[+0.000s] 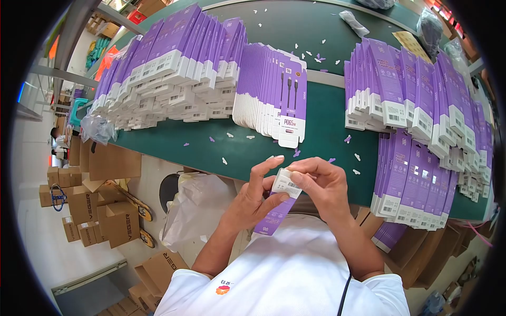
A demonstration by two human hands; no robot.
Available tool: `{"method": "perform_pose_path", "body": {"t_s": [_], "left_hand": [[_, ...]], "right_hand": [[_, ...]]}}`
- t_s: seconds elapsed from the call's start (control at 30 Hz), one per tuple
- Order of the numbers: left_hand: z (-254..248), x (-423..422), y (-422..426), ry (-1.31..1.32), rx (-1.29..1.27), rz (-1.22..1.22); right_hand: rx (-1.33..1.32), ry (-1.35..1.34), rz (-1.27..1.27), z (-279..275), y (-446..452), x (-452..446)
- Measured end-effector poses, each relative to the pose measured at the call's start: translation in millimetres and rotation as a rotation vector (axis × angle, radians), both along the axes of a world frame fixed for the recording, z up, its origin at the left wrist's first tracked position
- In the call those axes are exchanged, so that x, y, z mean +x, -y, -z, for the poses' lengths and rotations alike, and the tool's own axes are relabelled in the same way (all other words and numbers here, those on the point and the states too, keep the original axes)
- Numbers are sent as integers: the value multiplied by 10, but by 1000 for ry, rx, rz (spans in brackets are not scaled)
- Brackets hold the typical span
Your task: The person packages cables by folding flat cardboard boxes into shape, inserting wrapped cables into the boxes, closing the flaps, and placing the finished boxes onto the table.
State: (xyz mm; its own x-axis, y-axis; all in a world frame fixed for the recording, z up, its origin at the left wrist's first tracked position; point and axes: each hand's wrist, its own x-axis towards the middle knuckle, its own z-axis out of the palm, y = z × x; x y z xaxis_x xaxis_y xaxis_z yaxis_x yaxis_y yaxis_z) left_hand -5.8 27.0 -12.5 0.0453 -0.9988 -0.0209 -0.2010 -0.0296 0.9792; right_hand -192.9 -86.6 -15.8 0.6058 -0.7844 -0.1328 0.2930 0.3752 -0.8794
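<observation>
Head view: both hands (255, 203) (326, 187) grip a box (274, 215); green table (327, 131) ahead, cartons (118, 224) on the floor (149, 181).

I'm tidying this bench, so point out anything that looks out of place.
Small loose white and purple scraps lie scattered over the green table, which looks untidy beside the grouped cartons. The box held by the left hand and right hand shows no obvious damage.
</observation>
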Motion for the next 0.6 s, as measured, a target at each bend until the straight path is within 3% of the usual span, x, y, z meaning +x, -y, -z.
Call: {"method": "perform_pose_path", "body": {"t_s": [0.17, 0.27, 0.47, 0.53, 0.6], "left_hand": [[81, 13, -10, -96, -46, -23], [108, 41, -38, -147, 30, -15], [82, 106, 6, -13, -8, -75], [-130, 109, 124, 483, -259, -230], [-273, 195, -26, 664, -243, -401]], "right_hand": [[-430, -59, 105, 78, -65, 34], [-549, -106, 98, 84, -29, 34], [-791, -329, 52, -82, 107, 9], [-783, -299, 130, -79, 128, 20], [-674, -231, 253, -107, 130, 127]]}}
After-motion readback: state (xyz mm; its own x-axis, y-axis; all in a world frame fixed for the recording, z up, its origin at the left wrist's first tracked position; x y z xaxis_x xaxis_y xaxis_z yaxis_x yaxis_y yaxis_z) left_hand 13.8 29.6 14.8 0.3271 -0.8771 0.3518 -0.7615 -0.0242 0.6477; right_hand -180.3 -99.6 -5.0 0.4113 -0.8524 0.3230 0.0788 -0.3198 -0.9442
